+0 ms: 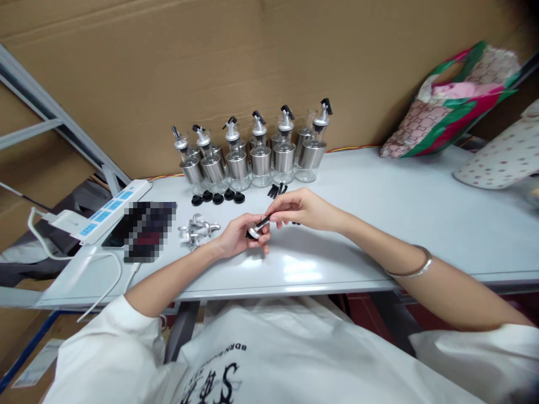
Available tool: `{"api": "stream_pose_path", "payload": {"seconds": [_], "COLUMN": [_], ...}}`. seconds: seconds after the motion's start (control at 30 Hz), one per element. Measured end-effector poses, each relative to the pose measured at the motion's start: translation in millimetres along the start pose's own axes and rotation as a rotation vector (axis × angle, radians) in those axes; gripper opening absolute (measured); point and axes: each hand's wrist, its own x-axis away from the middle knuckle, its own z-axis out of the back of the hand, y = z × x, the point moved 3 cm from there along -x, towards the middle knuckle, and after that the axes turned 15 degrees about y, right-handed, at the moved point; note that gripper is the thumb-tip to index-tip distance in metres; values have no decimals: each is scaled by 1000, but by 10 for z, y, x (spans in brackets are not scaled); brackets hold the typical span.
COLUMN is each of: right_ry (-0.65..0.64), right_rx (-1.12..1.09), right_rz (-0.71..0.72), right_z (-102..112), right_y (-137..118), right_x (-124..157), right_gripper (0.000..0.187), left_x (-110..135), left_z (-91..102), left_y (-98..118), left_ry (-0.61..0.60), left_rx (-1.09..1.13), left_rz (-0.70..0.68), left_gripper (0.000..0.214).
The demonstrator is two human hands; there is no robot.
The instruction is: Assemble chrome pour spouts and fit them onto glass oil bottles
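Observation:
My left hand [234, 235] is closed around a silver bottle pourer [253, 232] with a black base, held just above the table. The thumb and fingertips of my right hand [302, 209] pinch a small black lever [263, 221] at the top of the pourer. Whether the lever is joined to it, I cannot tell. Left of my left hand lies a pile of silver pourer tops [197, 231]. Several black ribbed stoppers [218, 198] sit behind it. More black levers [277, 190] lie just beyond my right hand, which partly hides them.
Glass-and-steel oil bottles [261, 161] stand in rows at the back of the white table [379, 224], the front ones topped with pourers. A power strip [112, 207], a white cable [115, 275] and a pixelated dark object [147, 230] occupy the left. A patterned bag [446, 112] rests at right.

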Motion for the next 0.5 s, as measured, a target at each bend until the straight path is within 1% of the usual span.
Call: {"api": "stream_pose_path", "payload": {"seconds": [0.2, 0.27, 0.4, 0.5], "right_ry": [45, 47, 23, 31], "right_rx": [120, 133, 131, 145], "right_rz": [136, 145, 119, 114], "right_z": [13, 11, 4, 2], "right_y": [-7, -9, 8, 13], "right_x": [-14, -17, -19, -13], "right_gripper": [22, 22, 23, 24], "left_x": [-18, -26, -28, -16], "left_z": [20, 25, 21, 13], "left_y": [-26, -36, -38, -17], "left_ry": [-31, -41, -56, -43], "left_rx": [-47, -46, -53, -63], "left_rz": [18, 19, 3, -13], "left_gripper": [23, 24, 25, 24]}}
